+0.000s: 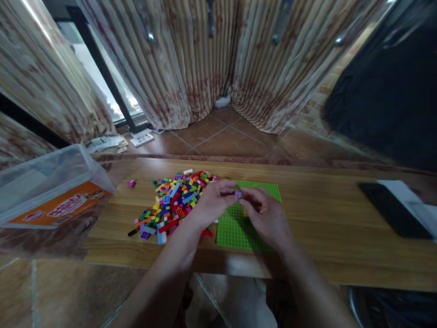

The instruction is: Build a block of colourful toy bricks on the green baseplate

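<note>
A small purple toy brick [238, 194] is between the fingertips of both hands, above the green studded baseplate [232, 232]. My left hand [215, 200] reaches in from the left, thumb and fingers closed at the brick. My right hand [268, 216] is curled in from the right, its thumb and forefinger meeting the brick's other side. A bit of red shows by the right fingertips. Yellow and orange bricks peek out under the right hand; whether they are held or sit on the baseplate is hidden.
A loose pile of mixed toy bricks [170, 200] spreads left of the baseplate. One pink brick [131, 183] lies apart. A clear plastic bin [68, 182] with an orange label stands at far left. On the wooden table's [324, 218] right end lie a black flat object [392, 209] and white paper [406, 196].
</note>
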`<act>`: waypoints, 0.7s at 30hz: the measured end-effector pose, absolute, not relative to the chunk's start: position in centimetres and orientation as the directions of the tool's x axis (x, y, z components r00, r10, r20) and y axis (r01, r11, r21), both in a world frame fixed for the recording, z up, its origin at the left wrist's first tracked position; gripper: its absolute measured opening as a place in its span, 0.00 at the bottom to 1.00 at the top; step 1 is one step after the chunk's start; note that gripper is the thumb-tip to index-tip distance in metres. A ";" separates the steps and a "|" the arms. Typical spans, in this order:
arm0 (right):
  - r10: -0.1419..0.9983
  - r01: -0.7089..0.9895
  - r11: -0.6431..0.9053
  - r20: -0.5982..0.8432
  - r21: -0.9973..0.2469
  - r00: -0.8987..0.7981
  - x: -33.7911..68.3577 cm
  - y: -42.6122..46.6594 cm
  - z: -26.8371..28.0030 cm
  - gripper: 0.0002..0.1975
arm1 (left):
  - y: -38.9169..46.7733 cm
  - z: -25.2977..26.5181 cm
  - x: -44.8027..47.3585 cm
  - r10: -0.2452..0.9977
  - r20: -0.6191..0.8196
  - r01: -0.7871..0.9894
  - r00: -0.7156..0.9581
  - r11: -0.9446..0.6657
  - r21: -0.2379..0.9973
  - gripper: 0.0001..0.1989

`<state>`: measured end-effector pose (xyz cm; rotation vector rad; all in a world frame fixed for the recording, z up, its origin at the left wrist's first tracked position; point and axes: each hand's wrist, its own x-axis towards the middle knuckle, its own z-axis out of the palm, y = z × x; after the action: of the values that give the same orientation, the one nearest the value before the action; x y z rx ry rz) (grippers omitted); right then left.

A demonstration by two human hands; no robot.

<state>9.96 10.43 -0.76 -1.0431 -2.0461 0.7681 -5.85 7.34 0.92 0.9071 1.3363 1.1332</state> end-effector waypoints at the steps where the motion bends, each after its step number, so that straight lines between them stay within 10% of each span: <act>1: 0.835 0.425 0.515 0.326 -0.744 -0.442 10.3 10.6 -0.8 0.11 | 7.3 1.2 -5.7 0.960 -0.265 -0.100 -0.088 0.257 0.961 0.18; 12: 0.823 0.420 0.543 0.361 -0.727 -0.439 12.6 11.2 -0.4 0.08 | 8.2 0.4 -3.5 0.980 -0.198 -0.178 -0.034 0.189 0.966 0.17; 21: 0.958 0.526 0.256 0.138 -0.811 -0.253 17.6 14.4 -1.2 0.11 | 8.7 -1.4 -3.6 0.985 -0.133 0.041 -0.110 0.138 0.990 0.15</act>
<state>17.61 14.41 -1.16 -1.3462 -1.8854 0.8571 -3.61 8.68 -1.40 1.0897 1.3850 1.1607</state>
